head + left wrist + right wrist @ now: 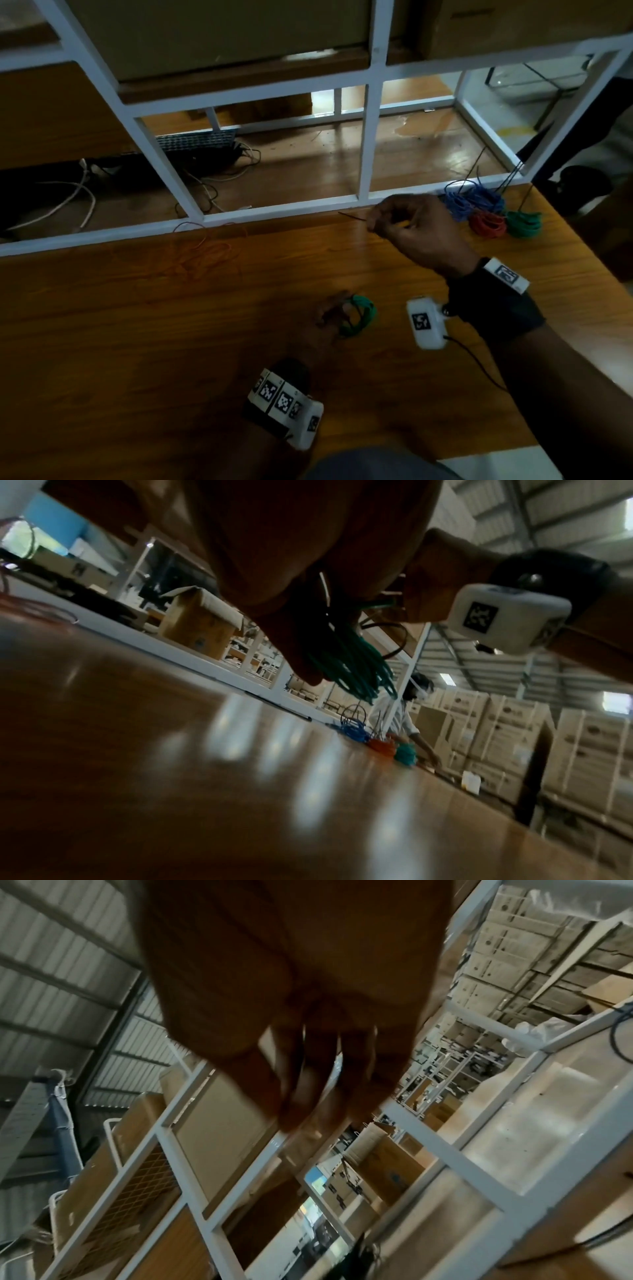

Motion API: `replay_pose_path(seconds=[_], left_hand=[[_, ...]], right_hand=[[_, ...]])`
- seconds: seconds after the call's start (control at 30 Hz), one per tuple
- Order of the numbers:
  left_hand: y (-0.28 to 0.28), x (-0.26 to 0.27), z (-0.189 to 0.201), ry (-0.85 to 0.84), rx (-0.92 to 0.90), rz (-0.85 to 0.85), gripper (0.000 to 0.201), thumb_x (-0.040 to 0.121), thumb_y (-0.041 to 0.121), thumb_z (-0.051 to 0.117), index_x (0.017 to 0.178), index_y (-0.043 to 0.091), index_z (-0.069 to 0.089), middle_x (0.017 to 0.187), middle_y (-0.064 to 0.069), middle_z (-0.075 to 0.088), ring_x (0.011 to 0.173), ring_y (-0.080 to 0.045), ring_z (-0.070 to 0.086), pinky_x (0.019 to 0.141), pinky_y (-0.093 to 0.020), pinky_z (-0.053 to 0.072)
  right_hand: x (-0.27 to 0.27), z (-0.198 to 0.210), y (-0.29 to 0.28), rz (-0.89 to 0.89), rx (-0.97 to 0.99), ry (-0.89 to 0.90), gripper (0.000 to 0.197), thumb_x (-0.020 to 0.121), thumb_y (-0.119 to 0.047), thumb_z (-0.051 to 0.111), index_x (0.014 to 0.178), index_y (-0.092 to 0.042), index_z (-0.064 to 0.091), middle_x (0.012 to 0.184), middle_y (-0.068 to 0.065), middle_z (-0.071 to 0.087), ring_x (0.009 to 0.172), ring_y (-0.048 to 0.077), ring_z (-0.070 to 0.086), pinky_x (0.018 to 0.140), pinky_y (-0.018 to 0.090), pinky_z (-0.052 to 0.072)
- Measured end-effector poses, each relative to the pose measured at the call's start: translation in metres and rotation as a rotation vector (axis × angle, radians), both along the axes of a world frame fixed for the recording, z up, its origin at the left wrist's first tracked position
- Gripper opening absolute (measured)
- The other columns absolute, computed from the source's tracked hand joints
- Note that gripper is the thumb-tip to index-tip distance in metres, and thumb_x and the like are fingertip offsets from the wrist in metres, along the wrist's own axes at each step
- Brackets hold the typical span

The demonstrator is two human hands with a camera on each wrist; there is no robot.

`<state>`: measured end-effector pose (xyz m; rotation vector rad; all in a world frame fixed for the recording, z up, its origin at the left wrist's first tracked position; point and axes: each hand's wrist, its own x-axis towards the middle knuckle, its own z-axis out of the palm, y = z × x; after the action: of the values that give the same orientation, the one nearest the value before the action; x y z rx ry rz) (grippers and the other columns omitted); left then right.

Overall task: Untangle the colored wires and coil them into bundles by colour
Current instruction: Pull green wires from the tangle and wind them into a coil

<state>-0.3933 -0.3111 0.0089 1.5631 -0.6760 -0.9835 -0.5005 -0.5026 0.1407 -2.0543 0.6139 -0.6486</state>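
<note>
Low over the wooden table (137, 342), the left hand (330, 313) has its fingers curled through a green coil (359, 315) of many tight loops, while the right hand (411, 226) pinches a thin dark tie (352, 216) up near the white frame. Binding this bundle looks like the step in hand; next, the tie must wrap round the green loops. Finished blue (476, 202), red (486, 223) and green (524, 223) coils sit at the far right, and loose orange wire (212, 250) waits on the left.

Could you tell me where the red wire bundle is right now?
In the head view, the red wire bundle lies at the table's far right, between the blue bundle and a green bundle.
</note>
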Motion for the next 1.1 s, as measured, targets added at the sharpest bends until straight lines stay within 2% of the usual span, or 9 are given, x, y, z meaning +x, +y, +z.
replay_pose_path(seconds=[0.13,0.37,0.47,0.53,0.7,0.8,0.87,0.97,1.1], left_hand=[[-0.01,0.009,0.014,0.056,-0.036,0.029,0.021,0.095,0.019,0.061,0.108,0.034,0.067,0.116,0.007,0.064,0.103,-0.006,0.062,0.074,-0.018,0.055],[-0.016,0.017,0.013,-0.103,-0.111,0.042,0.024,0.094,0.018,0.064,0.111,0.035,0.069,0.106,0.017,0.07,0.096,0.008,0.066,0.073,-0.016,0.054],[-0.025,0.016,0.01,-0.117,-0.107,-0.025,0.025,0.095,0.017,0.063,0.107,0.038,0.069,0.099,0.027,0.066,0.089,0.016,0.063,0.073,-0.013,0.053],[-0.027,0.013,0.002,-0.156,-0.063,-0.091,0.025,0.095,0.021,0.063,0.102,0.044,0.069,0.103,0.028,0.065,0.09,0.018,0.061,0.078,-0.012,0.052],[-0.029,0.007,-0.007,-0.155,-0.031,-0.097,0.019,0.091,0.042,0.066,0.095,0.06,0.069,0.1,0.028,0.071,0.103,0.001,0.065,0.088,-0.03,0.056],[-0.035,0.005,-0.005,-0.106,-0.017,-0.064,0.017,0.079,0.055,0.071,0.096,0.051,0.073,0.1,0.008,0.075,0.092,-0.011,0.071,0.076,-0.035,0.059],[-0.038,0.004,-0.001,-0.096,0.011,-0.028,0.009,0.083,0.047,0.073,0.092,0.048,0.073,0.1,0.003,0.074,0.084,-0.011,0.071,0.067,-0.03,0.057],[-0.041,0.012,-0.004,-0.329,0.058,0.074,0.014,0.088,0.042,0.069,0.099,0.035,0.074,0.095,0.004,0.071,0.088,-0.01,0.067,0.074,-0.026,0.056],[-0.05,0.03,-0.002,-0.532,-0.001,0.072,0.045,0.083,0.062,0.056,0.108,0.028,0.073,0.109,0.01,0.066,0.1,-0.009,0.064,0.078,-0.028,0.059]], right_hand=[[-0.005,-0.032,0.013,0.181,0.061,0.311,0.022,0.085,-0.036,0.082,0.105,-0.029,0.078,0.098,-0.015,0.077,0.095,-0.002,0.069,0.083,0.038,0.063],[0.0,-0.048,0.017,0.15,0.018,0.151,0.004,0.092,-0.023,0.077,0.093,-0.023,0.081,0.096,-0.01,0.077,0.089,0.004,0.071,0.074,0.041,0.062],[0.003,-0.042,0.011,0.06,0.0,0.058,0.014,0.09,-0.006,0.073,0.084,-0.018,0.078,0.09,-0.01,0.076,0.09,0.004,0.071,0.079,0.041,0.061],[0.003,-0.032,0.001,-0.026,0.031,-0.014,0.017,0.092,-0.007,0.071,0.081,-0.02,0.073,0.086,-0.01,0.075,0.089,0.004,0.07,0.082,0.039,0.061],[0.002,-0.026,-0.013,0.008,0.009,-0.009,0.016,0.098,-0.023,0.069,0.084,-0.028,0.063,0.088,-0.006,0.073,0.091,0.013,0.07,0.08,0.043,0.058],[0.003,-0.032,-0.008,0.033,0.133,-0.024,0.01,0.102,-0.021,0.063,0.093,-0.017,0.061,0.095,0.002,0.078,0.096,0.016,0.074,0.077,0.046,0.062],[0.004,-0.034,-0.005,0.021,0.23,-0.068,0.012,0.105,-0.018,0.059,0.097,-0.009,0.058,0.095,0.006,0.078,0.094,0.017,0.076,0.074,0.041,0.061],[0.005,-0.036,0.001,-0.013,0.339,-0.198,0.012,0.106,-0.013,0.055,0.099,-0.004,0.056,0.088,0.012,0.077,0.089,0.026,0.077,0.076,0.045,0.062],[0.005,-0.04,0.008,-0.077,0.409,-0.318,0.013,0.105,-0.007,0.054,0.093,-0.009,0.055,0.074,0.005,0.069,0.077,0.031,0.071,0.079,0.062,0.06]])
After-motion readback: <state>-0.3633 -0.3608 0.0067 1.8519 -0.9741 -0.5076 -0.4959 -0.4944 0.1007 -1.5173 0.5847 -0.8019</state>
